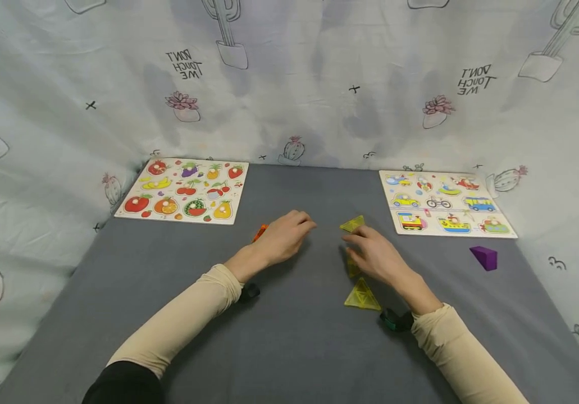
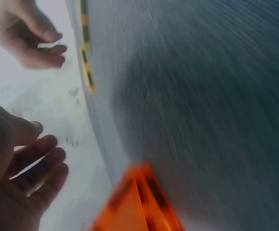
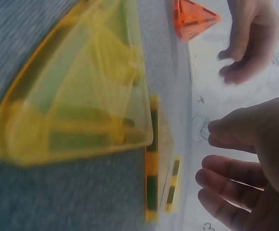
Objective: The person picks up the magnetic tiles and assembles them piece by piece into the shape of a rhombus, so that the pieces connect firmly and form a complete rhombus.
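My left hand (image 1: 285,235) hovers over the grey cloth with fingers loosely bent and nothing between them. Partly hidden behind it is an orange pyramid (image 1: 260,232) of translucent triangular tiles; its shape shows in the right wrist view, clear of the hand. To the right, my right hand (image 1: 377,255) hangs close over a row of yellow translucent triangle pieces. One yellow triangle (image 1: 352,223) peeks out beyond the fingers, and the middle one is mostly covered. The nearest yellow piece (image 1: 362,295) looks raised like a pyramid (image 3: 93,96). No piece lies between the thumb and fingers (image 3: 231,187).
A fruit puzzle board (image 1: 180,191) lies at the back left, a vehicle puzzle board (image 1: 446,203) at the back right. In front of the latter sits a purple wedge block (image 1: 485,258). A printed curtain (image 1: 289,84) borders the grey-covered table (image 1: 289,348).
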A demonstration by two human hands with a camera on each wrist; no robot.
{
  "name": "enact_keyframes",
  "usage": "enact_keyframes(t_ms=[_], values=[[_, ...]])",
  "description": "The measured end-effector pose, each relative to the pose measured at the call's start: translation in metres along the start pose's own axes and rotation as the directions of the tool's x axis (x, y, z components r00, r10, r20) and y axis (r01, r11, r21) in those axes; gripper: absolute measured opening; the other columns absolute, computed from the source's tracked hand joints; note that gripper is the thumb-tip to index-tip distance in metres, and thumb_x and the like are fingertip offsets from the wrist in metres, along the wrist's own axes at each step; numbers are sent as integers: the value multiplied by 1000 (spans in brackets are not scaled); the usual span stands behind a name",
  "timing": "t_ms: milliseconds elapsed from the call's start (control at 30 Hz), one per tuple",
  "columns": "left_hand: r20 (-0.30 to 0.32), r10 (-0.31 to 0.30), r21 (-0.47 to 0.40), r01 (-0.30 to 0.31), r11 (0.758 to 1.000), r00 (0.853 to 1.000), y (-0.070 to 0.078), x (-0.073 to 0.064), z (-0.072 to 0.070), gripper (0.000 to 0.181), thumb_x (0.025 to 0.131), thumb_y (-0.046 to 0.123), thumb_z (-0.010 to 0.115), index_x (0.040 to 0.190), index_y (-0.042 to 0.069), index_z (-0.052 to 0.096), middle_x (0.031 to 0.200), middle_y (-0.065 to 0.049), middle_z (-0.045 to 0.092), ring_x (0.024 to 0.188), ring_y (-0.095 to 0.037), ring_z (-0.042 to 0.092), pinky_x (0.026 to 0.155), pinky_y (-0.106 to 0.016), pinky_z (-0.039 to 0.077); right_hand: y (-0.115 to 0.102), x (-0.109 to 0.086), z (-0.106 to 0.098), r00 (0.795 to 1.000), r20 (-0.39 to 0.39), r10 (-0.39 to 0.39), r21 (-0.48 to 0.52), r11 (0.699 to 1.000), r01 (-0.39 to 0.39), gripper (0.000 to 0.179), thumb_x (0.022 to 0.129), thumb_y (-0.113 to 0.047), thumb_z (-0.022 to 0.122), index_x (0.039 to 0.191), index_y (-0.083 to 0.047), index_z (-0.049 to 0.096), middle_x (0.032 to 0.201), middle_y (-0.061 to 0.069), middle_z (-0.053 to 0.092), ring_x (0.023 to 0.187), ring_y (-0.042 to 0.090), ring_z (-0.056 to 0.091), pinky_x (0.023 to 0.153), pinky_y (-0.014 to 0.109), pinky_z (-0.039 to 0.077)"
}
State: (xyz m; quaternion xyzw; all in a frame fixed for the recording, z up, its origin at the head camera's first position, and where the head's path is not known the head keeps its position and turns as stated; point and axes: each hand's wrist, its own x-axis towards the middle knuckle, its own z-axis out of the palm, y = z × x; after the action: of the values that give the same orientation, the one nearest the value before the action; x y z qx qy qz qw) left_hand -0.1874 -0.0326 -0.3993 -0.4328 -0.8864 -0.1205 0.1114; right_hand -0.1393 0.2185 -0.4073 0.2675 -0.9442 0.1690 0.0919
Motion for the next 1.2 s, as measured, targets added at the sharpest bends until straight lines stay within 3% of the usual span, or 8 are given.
enact_keyframes(t_ms=[67,233,367,500,600,700,1000,1200], values=[[93,-8,27,6,1000,996,8,10,7,28,99,7,55,125,5,64,121,-9,63,112,-25,59,95,-34,52,3,-3,-1,1000,1,6,-25,1000,-6,28,86,-10,73,113,-2,72,101,11,64,87,24,61,73,39,52],[277,-29,101,1,995,961,29,36,19,37,101,11,52,137,9,55,139,-7,54,129,-24,52,103,-38,48,9,-9,-1,1000,8,19,-60,998,-19,26,86,-13,74,110,-4,73,98,9,63,85,23,60,72,38,51],[351,-24,151,-32,988,936,39,54,25,42,103,16,49,144,11,48,151,-6,45,139,-24,44,106,-40,47,12,-12,1,999,2,-35,-56,998,35,25,85,-12,75,108,-3,73,96,10,62,82,22,59,71,37,51],[438,-21,148,-49,988,899,45,68,33,47,105,19,44,151,13,38,160,-4,32,147,-24,32,112,-40,41,13,-14,6,995,9,-103,-48,994,103,25,85,-9,74,109,-4,72,98,10,63,84,23,59,73,37,51],[497,-24,128,-46,991,867,47,75,39,49,106,20,41,153,15,33,163,-3,25,150,-23,26,115,-40,38,13,-16,8,993,25,-119,-32,992,120,20,87,-9,71,107,-5,72,103,10,65,88,24,61,76,38,51],[531,-30,116,-37,993,847,49,82,43,50,106,21,39,155,16,30,163,-2,24,151,-22,24,116,-41,36,15,-19,7,993,37,-112,-13,994,112,17,89,-9,69,106,-7,73,108,9,68,91,25,63,80,39,52],[556,-98,146,19,989,826,44,78,40,49,107,22,37,154,16,30,163,0,25,150,-21,26,117,-40,35,13,-18,7,994,44,-102,-70,992,105,22,87,-12,72,106,-2,73,102,12,68,88,26,64,77,39,53],[529,-125,163,44,986,839,36,66,35,45,106,18,41,151,13,38,158,-3,33,146,-24,33,113,-40,40,19,-18,5,999,31,-35,-121,992,39,23,87,-12,72,106,-1,74,98,14,67,87,29,64,76,41,54]])
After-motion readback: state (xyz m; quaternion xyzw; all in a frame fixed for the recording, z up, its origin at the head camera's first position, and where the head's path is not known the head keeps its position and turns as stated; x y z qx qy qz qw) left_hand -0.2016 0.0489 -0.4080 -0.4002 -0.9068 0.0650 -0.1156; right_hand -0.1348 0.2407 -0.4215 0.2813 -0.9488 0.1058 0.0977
